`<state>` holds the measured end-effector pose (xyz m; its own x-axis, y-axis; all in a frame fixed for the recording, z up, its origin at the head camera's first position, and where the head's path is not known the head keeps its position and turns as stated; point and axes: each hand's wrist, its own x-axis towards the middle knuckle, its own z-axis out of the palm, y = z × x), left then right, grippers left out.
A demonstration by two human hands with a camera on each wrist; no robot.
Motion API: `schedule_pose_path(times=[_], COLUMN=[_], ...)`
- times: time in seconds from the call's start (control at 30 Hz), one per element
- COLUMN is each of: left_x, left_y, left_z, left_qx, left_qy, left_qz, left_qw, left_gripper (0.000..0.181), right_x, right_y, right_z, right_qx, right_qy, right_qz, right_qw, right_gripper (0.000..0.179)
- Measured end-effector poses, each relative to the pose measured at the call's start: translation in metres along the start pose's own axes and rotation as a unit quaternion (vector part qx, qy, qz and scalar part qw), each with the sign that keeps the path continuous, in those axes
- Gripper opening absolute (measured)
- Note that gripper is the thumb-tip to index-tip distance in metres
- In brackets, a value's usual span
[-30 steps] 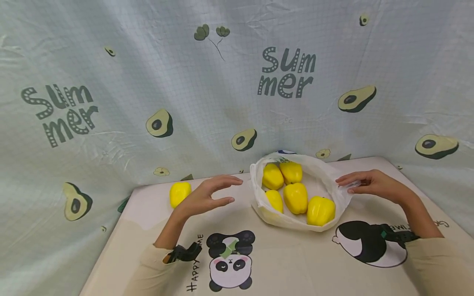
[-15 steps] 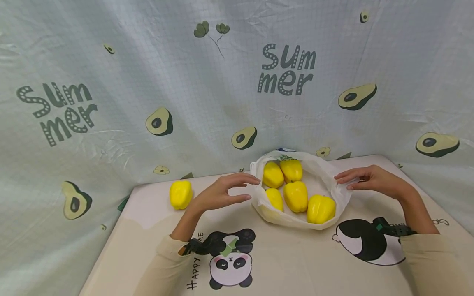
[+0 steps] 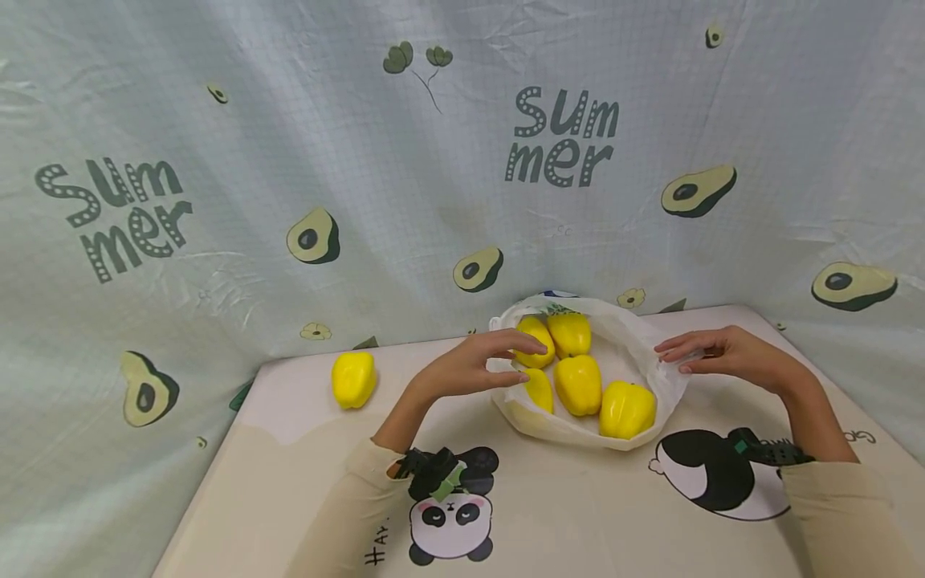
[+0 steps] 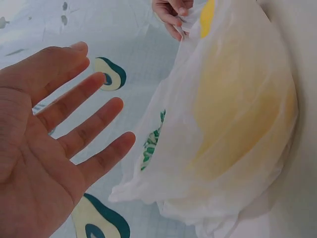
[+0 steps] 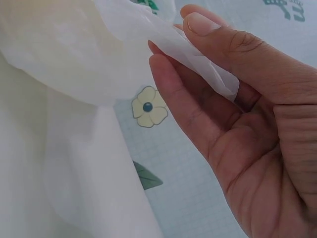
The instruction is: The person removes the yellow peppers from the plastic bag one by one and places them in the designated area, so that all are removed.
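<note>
A white plastic bag (image 3: 571, 437) lies with its mouth spread, and several yellow bell peppers (image 3: 578, 385) sit inside it. My right hand (image 3: 737, 361) pinches the bag's right edge; in the right wrist view a fold of the thin plastic (image 5: 213, 74) runs between thumb and fingers. Over the bag's left rim reaches my left hand (image 3: 466, 369), its fingertips in front of the two left peppers. Seen from the left wrist, that hand (image 4: 49, 139) is spread, holds nothing and appears apart from the bag (image 4: 223, 124).
One more yellow bell pepper (image 3: 354, 380) stands on the table near its back left. A panda print (image 3: 451, 522) marks the pale table cover (image 3: 564, 514). A hanging curtain (image 3: 405, 177) with avocado prints closes off the back and sides.
My left hand has moved right, from beside the loose pepper to over the bag's left rim. The right hand has stayed at the bag's right edge. The peppers have not moved.
</note>
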<state>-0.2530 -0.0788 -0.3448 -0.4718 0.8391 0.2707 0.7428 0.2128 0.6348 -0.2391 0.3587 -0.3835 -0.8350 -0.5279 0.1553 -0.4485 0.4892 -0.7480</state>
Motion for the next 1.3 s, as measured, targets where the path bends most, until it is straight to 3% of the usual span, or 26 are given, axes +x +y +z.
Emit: schedule_pose_path(times=[0.23,0.4,0.6,0.7,0.9,1.07,1.3], left_x=[0.028,0.046,0.067,0.079,0.102,0.119,0.136], left_y=[0.000,-0.003,-0.005,-0.005,-0.004,-0.005,-0.007], left_z=[0.006,0.010,0.014,0.017,0.026,0.034,0.041], left_qx=[0.022,0.013,-0.008,0.008,0.042,0.064,0.052], left_qy=[-0.019,-0.033,-0.077,-0.099,-0.150,-0.205,-0.247], left_qz=[-0.004,-0.007,-0.027,-0.032,-0.051,-0.058,-0.050], left_qw=[0.9996,0.9994,0.9966,0.9945,0.9865,0.9749,0.9665], left_gripper=[0.041,0.040,0.043,0.046,0.051,0.052,0.048], right_x=[-0.002,-0.003,-0.001,0.000,0.001,0.002,0.006], right_y=[0.001,0.000,0.001,0.003,0.003,0.004,0.003], right_z=[0.000,-0.002,-0.003,-0.004,-0.006,-0.007,-0.009], right_qx=[0.010,0.008,0.012,0.013,0.017,0.008,-0.003], right_qy=[0.000,0.000,-0.003,-0.005,-0.011,-0.008,0.004], right_qz=[-0.004,-0.006,-0.007,-0.006,-0.006,-0.015,-0.030], right_qw=[0.9999,1.0000,0.9999,0.9999,0.9998,0.9998,0.9995], right_gripper=[0.022,0.022,0.022,0.022,0.022,0.022,0.022])
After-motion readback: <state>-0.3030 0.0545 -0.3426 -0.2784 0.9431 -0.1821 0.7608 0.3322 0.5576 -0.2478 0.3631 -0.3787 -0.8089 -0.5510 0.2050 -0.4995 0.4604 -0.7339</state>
